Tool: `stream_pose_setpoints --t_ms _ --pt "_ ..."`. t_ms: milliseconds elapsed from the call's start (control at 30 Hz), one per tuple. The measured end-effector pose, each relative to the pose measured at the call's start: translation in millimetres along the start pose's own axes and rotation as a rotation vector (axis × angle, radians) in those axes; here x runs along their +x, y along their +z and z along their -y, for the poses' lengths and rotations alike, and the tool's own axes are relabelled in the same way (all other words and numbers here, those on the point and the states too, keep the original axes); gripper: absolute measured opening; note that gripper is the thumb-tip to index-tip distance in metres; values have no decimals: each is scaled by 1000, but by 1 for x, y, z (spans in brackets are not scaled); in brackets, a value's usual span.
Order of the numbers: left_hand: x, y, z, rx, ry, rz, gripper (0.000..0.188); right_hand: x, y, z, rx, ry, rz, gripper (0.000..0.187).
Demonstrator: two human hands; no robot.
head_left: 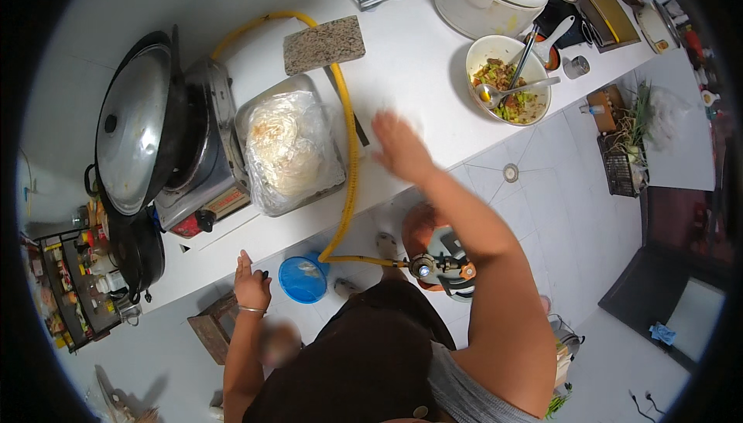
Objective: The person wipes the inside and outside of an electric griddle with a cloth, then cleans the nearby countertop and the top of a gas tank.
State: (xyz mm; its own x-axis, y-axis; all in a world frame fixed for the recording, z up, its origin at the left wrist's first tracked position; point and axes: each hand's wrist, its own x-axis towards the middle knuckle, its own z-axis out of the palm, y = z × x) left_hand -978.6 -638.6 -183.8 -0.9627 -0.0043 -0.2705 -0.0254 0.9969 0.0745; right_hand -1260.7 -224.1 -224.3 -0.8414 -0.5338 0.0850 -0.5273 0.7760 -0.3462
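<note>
My right hand (404,148) hovers over the white counter, its flat fingers slightly blurred and nothing in them. Just left of it runs a yellow gas hose (350,137). Beyond the hose, a metal tray (335,179) holds a pale, dough-like mass (280,148) wrapped in clear plastic. Below the counter's front edge is my left hand (253,287), with a bracelet at the wrist. Its fingers point up and some are stretched out; it appears to hold nothing. A small dark spot shows near its thumb, too small to name.
A gas stove (213,202) at left bears a large lidded wok (133,129). A granite slab (323,44) lies across the hose. At right stand a bowl of chopped food (474,75) with spoons and a white lidded pot (487,1). A gas cylinder (422,226) and blue bucket (303,280) are below.
</note>
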Motion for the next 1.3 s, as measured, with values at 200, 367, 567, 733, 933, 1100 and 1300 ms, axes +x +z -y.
stream_pose_setpoints --t_ms 200,367,567,733,933,1100,1300 --pt "-6 -11 5 -117 -89 97 16 -72 -37 -50 -27 269 -89 71" --pt "7 -5 7 -87 -84 112 15 -95 -45 27 200 313 136 67" --pt "2 -4 5 -92 -69 103 16 -69 -45 -52 -134 459 -66 72" --pt "1 -7 0 -75 -62 76 17 -26 -16 -24 20 155 4 67" --pt "1 -8 0 3 -46 76 17 123 -8 -91 -27 181 -132 57" --pt "4 -12 -4 9 -69 96 18 70 3 -50 52 -58 21 56" --pt "2 -8 -11 19 -59 26 18 -51 -25 34 178 -127 235 57"
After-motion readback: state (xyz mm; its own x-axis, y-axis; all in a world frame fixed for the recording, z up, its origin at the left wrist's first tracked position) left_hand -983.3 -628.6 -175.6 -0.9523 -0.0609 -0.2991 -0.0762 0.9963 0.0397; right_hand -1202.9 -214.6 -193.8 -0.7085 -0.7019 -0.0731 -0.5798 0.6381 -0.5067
